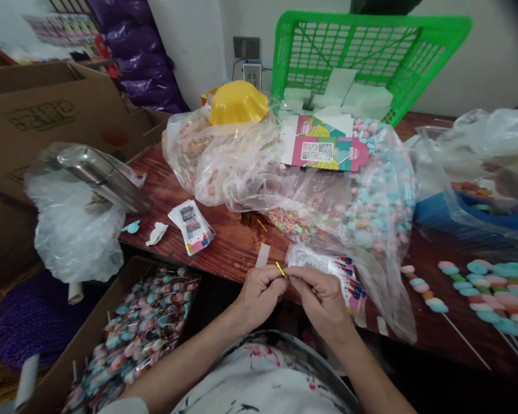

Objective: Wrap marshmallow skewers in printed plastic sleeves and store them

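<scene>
Both hands are meeting at the desk's [224, 253] front edge, and a short gold tie [280, 268] is poking up between their fingertips! The left-hand grip [262, 293] is pinching at the tie's lower end, and the right-hand grip [319, 293] is clamping in from the other side, fingers curling, fingertips almost meeting. Just beyond, a pale strip [263, 255] is lying near the left knuckles, while printed clear packets [349, 282] are sitting partly under the right hand. Farther back, a gold bundle [252, 220] is resting by the big candy bags [319, 201]. Over on the right, candy skewers [492, 293] are lying in a cluster, and down on the left, a cardboard box [64, 359] is brimming with wrapped skewers [142, 310].
</scene>
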The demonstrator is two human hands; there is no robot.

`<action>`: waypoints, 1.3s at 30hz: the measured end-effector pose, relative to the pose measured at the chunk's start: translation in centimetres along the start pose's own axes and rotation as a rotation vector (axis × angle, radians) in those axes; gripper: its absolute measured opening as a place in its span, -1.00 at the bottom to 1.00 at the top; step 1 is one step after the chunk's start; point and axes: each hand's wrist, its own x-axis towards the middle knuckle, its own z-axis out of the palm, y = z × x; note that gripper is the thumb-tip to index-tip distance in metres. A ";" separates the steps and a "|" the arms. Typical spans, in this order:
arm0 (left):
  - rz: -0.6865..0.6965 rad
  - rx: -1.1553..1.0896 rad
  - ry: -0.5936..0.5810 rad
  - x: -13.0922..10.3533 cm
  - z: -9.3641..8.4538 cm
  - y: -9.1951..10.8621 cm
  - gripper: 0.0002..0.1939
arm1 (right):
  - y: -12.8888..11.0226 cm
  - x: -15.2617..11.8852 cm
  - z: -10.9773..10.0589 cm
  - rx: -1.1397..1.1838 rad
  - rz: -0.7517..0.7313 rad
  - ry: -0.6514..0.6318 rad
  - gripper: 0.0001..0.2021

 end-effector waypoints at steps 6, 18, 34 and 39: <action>-0.112 -0.181 -0.002 -0.1 -0.2 -0.5 -0.71 | 1.2 -0.3 0.2 0.074 0.075 -0.022 -0.81; -0.072 -0.156 0.053 -0.1 -0.4 0.0 -0.61 | 0.6 -2.2 0.5 -0.066 -0.054 0.138 -0.88; -0.553 -0.397 -0.562 0.4 0.2 1.9 -0.68 | -0.8 -2.0 -5.8 -0.236 -0.484 -0.381 -0.79; -0.703 -0.353 -0.869 1.2 0.2 2.3 -0.73 | -2.1 -1.9 -7.3 -0.354 -0.907 -0.364 -0.76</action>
